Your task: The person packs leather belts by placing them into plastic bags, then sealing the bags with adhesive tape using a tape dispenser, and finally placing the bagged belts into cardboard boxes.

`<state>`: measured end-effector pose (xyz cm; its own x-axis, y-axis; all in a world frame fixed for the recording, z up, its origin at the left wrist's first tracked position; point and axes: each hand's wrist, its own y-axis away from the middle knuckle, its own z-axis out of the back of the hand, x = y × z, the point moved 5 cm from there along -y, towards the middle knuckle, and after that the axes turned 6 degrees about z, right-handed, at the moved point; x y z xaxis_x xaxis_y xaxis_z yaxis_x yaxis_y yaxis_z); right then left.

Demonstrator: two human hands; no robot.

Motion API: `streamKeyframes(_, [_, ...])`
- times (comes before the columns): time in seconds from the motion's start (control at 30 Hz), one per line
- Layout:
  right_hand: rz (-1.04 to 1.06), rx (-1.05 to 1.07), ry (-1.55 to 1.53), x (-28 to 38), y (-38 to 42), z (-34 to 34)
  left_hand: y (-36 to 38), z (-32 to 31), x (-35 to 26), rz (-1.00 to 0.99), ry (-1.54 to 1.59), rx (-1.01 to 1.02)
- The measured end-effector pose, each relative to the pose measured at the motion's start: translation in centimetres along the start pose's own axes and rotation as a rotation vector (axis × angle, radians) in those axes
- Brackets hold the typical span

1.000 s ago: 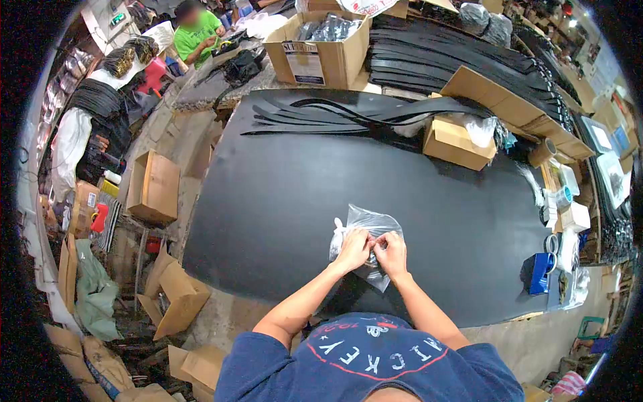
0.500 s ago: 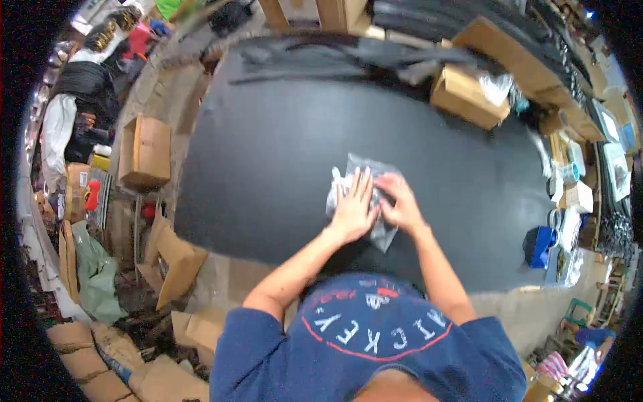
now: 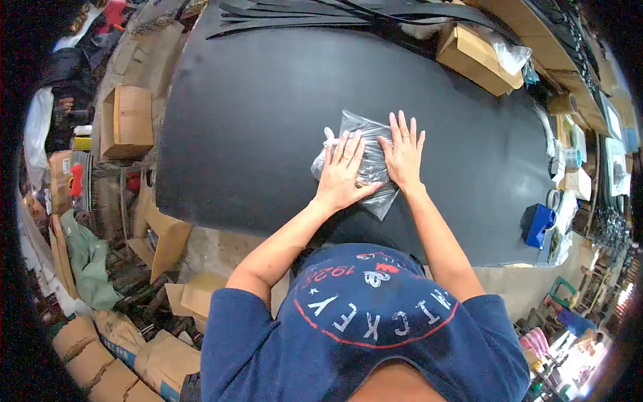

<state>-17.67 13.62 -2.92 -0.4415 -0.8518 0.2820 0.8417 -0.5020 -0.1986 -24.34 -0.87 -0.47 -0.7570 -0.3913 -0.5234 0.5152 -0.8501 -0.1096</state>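
Observation:
A clear plastic bag (image 3: 370, 134) lies on the black tabletop (image 3: 248, 127), with something whitish bunched at its left end. My left hand (image 3: 341, 175) rests on the bag's left part, palm down, its fingers stretched out and slightly apart. Flat at the bag's right edge is my right hand (image 3: 404, 153), fingers spread and pointing away from me. The contents under my left hand are partly hidden.
Black strips (image 3: 301, 20) run along the table's far edge. At the far right stands an open cardboard box (image 3: 479, 60) holding clear plastic. A blue box (image 3: 538, 226) and white items sit by the right edge. Cardboard boxes (image 3: 127, 122) stand left of the table.
My right hand has moved off the middle of the bag to its right edge, and its curled fingers are now stretched out. My left hand stays on the bag. The whole view has shifted.

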Motion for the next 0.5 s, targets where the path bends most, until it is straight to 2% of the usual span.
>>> streamKeyframes(0.37, [-0.029,0.046,-0.064,-0.3,-0.3,-0.3,0.5,-0.4,0.9,-0.057,0.119,-0.152])
streamKeyframes(0.47, [0.025,-0.01,-0.066,-1.2,-0.1,-1.2,1.0,-0.5,1.2,-0.094,0.152,-0.164])
streamKeyframes(0.5, [0.061,0.044,-0.13,0.7,-0.8,1.0,1.3,-0.4,1.2,-0.096,0.176,-0.162])
